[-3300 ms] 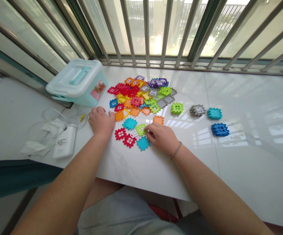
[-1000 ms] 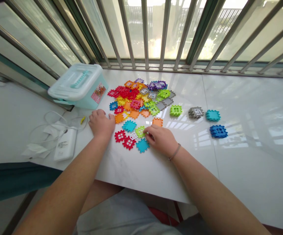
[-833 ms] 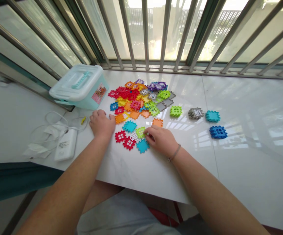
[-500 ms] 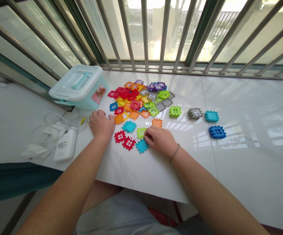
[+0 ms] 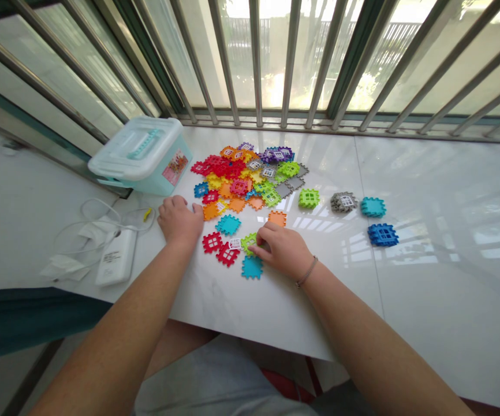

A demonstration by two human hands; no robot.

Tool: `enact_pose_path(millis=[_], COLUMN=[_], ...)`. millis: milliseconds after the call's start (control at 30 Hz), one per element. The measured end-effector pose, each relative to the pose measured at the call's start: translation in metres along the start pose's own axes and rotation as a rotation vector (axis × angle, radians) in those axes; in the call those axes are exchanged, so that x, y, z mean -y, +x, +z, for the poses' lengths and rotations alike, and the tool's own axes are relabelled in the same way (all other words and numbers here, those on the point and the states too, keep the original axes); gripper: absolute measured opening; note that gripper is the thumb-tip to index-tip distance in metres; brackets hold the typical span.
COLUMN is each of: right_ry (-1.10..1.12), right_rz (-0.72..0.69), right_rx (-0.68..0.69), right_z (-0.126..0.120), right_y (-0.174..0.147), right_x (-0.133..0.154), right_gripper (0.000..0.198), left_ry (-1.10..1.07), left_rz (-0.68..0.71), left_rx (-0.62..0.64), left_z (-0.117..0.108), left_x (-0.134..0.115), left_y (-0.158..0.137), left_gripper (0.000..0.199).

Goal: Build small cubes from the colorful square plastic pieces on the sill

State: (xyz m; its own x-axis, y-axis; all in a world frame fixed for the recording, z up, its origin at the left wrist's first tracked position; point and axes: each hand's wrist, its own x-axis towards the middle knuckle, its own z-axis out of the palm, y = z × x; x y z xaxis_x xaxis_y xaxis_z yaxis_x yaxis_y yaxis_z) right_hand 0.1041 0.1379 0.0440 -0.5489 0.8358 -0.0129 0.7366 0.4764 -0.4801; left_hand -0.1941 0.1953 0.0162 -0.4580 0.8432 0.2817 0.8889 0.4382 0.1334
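My right hand (image 5: 282, 248) has thumb and forefinger closed on the right edge of a light green window tile (image 5: 248, 243), partly hidden by the fingers. A turquoise tile (image 5: 252, 267) lies just below it. To its left are a white window insert (image 5: 235, 243) and two red window tiles (image 5: 227, 254). An orange tile (image 5: 278, 218) is directly beyond my right hand. My left hand (image 5: 179, 221) rests on the white surface, empty, thumb apart from loosely bent fingers. Its thumb is beside an orange tile (image 5: 211, 211); another turquoise tile (image 5: 228, 224) lies to the right.
A mixed heap of notched tiles (image 5: 232, 167) lies beyond my hands. Stacks in green (image 5: 309, 198), grey (image 5: 343, 201), turquoise (image 5: 373, 207) and blue (image 5: 383, 234) stand to the right. A lidded box (image 5: 146, 156), power bank (image 5: 117, 258) and cable are left; window bars (image 5: 256, 69) stand behind.
The turquoise tile near my right hand has shifted slightly down and turned. My right thumb and forefinger have moved slightly left onto the green tile. My left hand has stayed put.
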Motion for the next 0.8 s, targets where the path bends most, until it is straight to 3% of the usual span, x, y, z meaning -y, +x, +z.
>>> enact_pose_path(millis=[233, 533, 800], right_ry=[0.008, -0.031, -0.085], right_rz=[-0.066, -0.005, -0.023], right_rx=[-0.008, -0.042, 0.051], right_z=[0.0014, 0.0016, 0.0007], right_y=[-0.0023, -0.0022, -0.0039], right_x=[-0.0005, 0.0035, 0.0081], right_gripper=[0.038, 0.017, 0.022], left_ry=[-0.023, -0.030, -0.021], left_rz=[-0.002, -0.006, 0.003], left_rx=[0.009, 0.010, -0.001], left_z=[-0.0010, 0.0008, 0.0006], left_x=[0.0000, 0.0006, 0.0007], left_y=[-0.0003, 0.0009, 0.0005], left_gripper=[0.032, 0.032, 0.033])
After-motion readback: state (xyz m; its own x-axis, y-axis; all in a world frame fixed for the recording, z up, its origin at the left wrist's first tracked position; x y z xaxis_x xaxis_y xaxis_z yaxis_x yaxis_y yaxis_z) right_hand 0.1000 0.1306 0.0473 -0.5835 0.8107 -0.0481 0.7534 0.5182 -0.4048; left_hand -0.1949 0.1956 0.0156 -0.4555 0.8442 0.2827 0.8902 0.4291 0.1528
